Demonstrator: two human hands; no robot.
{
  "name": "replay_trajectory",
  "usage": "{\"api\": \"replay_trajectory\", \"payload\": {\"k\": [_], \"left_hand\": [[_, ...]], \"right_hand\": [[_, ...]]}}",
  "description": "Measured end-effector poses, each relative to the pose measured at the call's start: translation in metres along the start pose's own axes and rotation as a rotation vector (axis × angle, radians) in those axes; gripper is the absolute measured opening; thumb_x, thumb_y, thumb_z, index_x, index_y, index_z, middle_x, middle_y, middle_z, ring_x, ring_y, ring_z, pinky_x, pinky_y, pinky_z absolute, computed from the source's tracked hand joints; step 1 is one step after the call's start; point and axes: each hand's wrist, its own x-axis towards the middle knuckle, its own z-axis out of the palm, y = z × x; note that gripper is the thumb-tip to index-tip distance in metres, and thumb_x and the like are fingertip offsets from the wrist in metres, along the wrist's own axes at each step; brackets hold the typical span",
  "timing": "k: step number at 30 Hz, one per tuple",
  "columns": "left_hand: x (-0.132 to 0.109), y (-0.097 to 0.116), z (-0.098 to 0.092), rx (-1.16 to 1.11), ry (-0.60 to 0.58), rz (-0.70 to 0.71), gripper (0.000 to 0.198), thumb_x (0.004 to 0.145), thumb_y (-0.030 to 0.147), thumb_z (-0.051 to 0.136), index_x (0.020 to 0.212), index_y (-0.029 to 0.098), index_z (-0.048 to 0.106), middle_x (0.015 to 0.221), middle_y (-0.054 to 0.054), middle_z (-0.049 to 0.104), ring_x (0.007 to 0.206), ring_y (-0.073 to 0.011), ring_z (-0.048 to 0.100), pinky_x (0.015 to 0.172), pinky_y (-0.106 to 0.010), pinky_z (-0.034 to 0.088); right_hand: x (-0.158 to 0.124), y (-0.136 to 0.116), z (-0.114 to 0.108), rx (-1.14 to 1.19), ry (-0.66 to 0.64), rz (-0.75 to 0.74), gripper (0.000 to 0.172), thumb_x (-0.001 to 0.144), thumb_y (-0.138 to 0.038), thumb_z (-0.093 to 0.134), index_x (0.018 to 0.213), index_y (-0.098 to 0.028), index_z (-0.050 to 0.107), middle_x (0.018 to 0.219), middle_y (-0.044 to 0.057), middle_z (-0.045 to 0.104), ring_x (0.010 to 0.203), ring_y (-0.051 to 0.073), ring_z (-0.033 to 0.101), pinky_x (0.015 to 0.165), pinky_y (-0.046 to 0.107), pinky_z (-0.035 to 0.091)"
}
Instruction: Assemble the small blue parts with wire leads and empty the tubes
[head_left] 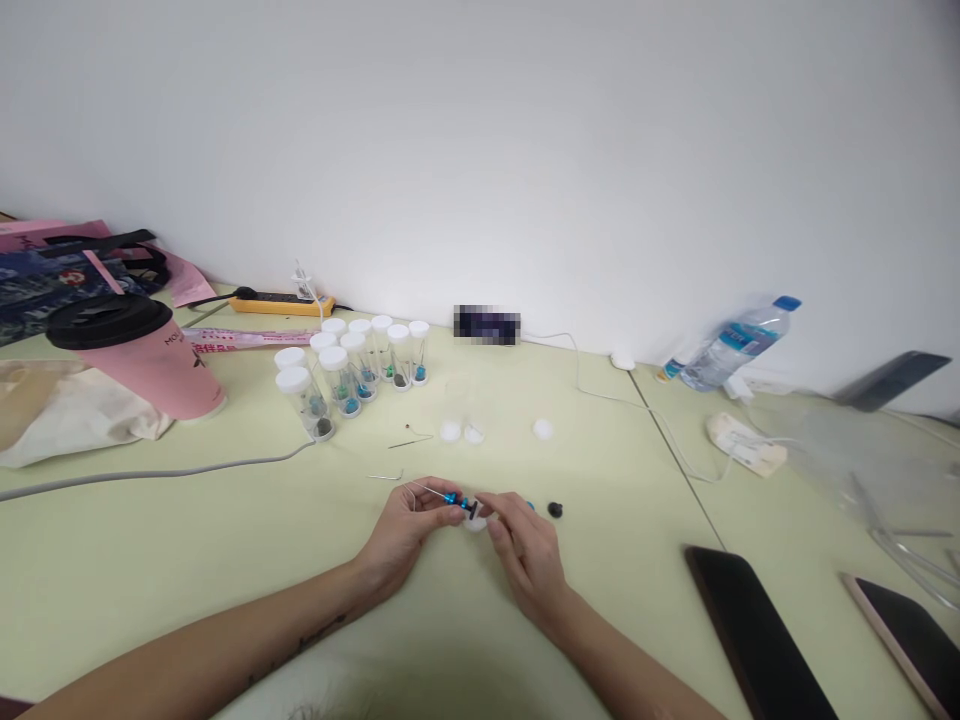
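My left hand [405, 530] pinches a thin wire [429, 489] that carries blue beads [451, 498]. Close against it, my right hand [525, 550] has its fingers curled at the bead end, over a small white lid [475, 521]; what they grip is too small to make out. Both hands rest on the pale green table [225, 560]. A loose black bead [555, 510] and a blue bead [530, 506] lie just right of my right hand. Two more bent wires [411, 440] lie on the table beyond my hands.
Several clear vials with white caps [352, 375] stand behind the hands, with loose white lids [541, 429] nearby. A pink cup [142, 355], bags and a power strip [281, 303] sit at the left. A water bottle [739, 345], cables and two phones [757, 640] lie at the right.
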Motion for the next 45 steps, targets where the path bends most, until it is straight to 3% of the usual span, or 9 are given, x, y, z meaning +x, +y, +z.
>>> {"api": "replay_trajectory", "payload": {"k": [45], "left_hand": [[0.0001, -0.001, -0.0009, 0.003, -0.023, 0.007, 0.019, 0.066, 0.015, 0.076, 0.084, 0.016, 0.068, 0.083, -0.005, 0.071, 0.08, -0.0163, 0.063, 0.081, -0.03, 0.045]], "right_hand": [[-0.0024, 0.0024, -0.0008, 0.025, -0.061, 0.031, 0.031, 0.096, -0.021, 0.035, 0.122, -0.025, 0.05, 0.097, 0.005, 0.06, 0.087, 0.017, 0.058, 0.076, 0.029, 0.045]]}}
